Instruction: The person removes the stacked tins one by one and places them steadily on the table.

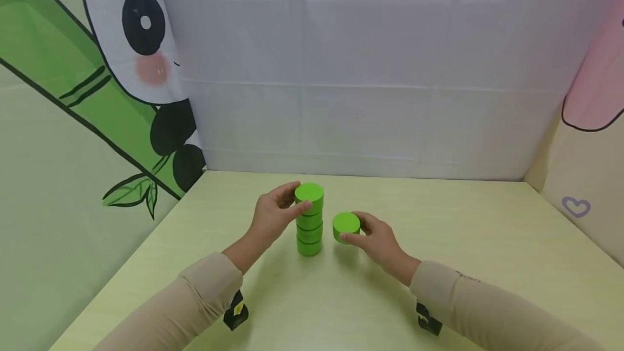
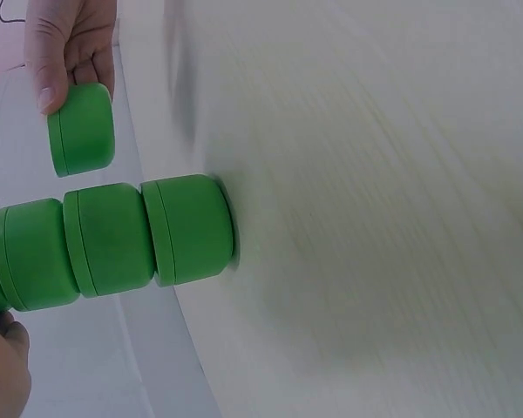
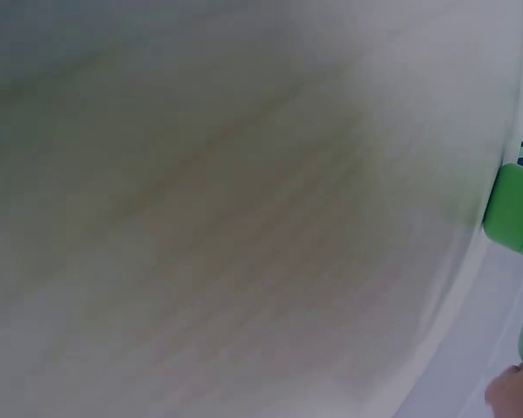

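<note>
Several short green cylinders, each with a thin seam near one end, stand in an upright stack (image 1: 309,233) on the table. My left hand (image 1: 270,218) grips the top cylinder (image 1: 309,192) of that stack, thumb in front and fingers behind. Just right of the stack, my right hand (image 1: 382,240) holds another green cylinder (image 1: 346,223) between thumb and fingers, above its shadow on the table. The left wrist view shows this held cylinder (image 2: 83,131) beside the stack (image 2: 113,239). Only the stack's base (image 3: 511,209) and part of my right hand (image 3: 516,392) show in the right wrist view.
The pale wood-grain table (image 1: 429,205) meets a white creased backdrop (image 1: 370,69) behind. A panel with a panda and bamboo picture (image 1: 88,80) stands at the left, and one with a pink figure (image 1: 597,69) at the right.
</note>
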The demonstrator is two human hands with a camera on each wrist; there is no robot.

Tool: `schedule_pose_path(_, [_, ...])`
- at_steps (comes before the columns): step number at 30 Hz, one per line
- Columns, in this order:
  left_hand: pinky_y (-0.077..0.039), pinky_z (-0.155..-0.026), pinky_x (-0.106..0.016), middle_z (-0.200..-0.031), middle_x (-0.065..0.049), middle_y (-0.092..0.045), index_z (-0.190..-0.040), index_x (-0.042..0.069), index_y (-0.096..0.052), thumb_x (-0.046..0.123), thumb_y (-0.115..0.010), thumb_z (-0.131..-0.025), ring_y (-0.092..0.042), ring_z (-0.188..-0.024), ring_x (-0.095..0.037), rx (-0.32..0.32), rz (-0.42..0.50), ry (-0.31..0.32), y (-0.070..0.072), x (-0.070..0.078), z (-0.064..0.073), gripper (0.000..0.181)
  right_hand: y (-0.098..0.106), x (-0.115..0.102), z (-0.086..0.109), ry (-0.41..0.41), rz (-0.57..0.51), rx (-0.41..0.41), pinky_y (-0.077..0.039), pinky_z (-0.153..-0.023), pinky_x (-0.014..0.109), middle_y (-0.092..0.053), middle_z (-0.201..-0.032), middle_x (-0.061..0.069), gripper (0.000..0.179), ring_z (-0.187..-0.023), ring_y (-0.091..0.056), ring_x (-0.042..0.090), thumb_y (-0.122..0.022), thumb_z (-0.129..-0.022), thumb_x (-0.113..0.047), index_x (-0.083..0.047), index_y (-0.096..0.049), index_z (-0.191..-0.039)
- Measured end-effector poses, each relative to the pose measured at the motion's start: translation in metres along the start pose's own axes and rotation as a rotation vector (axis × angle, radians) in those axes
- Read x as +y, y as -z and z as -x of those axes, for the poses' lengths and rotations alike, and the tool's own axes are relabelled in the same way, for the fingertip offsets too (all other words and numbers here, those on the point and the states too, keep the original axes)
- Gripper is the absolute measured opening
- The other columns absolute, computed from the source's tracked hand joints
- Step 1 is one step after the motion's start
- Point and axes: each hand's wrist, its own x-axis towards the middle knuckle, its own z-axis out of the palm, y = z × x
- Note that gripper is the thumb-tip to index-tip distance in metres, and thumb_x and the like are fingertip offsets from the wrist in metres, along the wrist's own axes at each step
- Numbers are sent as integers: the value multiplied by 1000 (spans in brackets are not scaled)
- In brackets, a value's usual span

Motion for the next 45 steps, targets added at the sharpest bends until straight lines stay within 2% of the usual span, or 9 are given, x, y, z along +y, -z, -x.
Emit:
schedule_pose_path(4, [-45,-100,-36,-123,-15,-59,-130,4,-52,16,-75,-79,-55,-116,-24,-3,6,-6,0,0,0,57,-1,3,1,-19,-18,-7,-37,-107,44,-59,-124,9,55,-127,-44,30,-78,-75,-21,-7,-57,-123])
schedule_pose_path(8, [-46,-99,-34,-123,-14,-60,-130,4,-52,17,-75,-79,-56,-116,-24,-2,0,-3,0,0,0,57,-2,5,0,-27,-19,-15,-42,-103,43,-60,-123,11,53,-124,-47,31,-78,-75,-19,-5,-57,-122])
schedule_pose_path(12, [-47,-98,-32,-122,-14,-60,-129,4,-53,16,-75,-79,-56,-115,-23,3,-6,0,0,1,0,57,-3,7,-1,-46,2,-20,-49,-94,38,-61,-121,10,51,-117,-54,28,-77,-76,-17,-4,-57,-121])
schedule_pose_path(16, [-47,-97,-32,-122,-14,-61,-129,4,-54,16,-75,-78,-57,-114,-24,8,-7,-2,0,1,0,56,-3,6,0,-66,27,-38,-51,-88,34,-63,-118,10,48,-109,-58,23,-75,-77,-16,-3,-57,-120])
schedule_pose_path(25, [-46,-99,-34,-123,-13,-59,-130,5,-53,16,-75,-79,-56,-116,-23,3,11,5,0,-2,0,57,-3,10,-2,-96,39,-75,-51,-88,34,-63,-114,10,50,-104,-59,21,-75,-78,-14,1,-55,-121])
schedule_pose_path(35, [-43,-101,-36,-125,-13,-58,-130,4,-52,15,-75,-79,-54,-118,-23,3,22,2,2,-1,1,57,-4,11,-3,-120,117,-83,-50,-83,32,-64,-107,5,49,-96,-57,16,-76,-78,-16,-1,-56,-120])
schedule_pose_path(45, [-43,-102,-39,-125,-14,-58,-130,4,-52,15,-74,-79,-54,-117,-24,5,26,0,4,0,2,57,-4,12,-3,-163,171,-86,-49,-87,38,-61,-113,8,51,-100,-56,19,-75,-79,-19,-1,-53,-121])
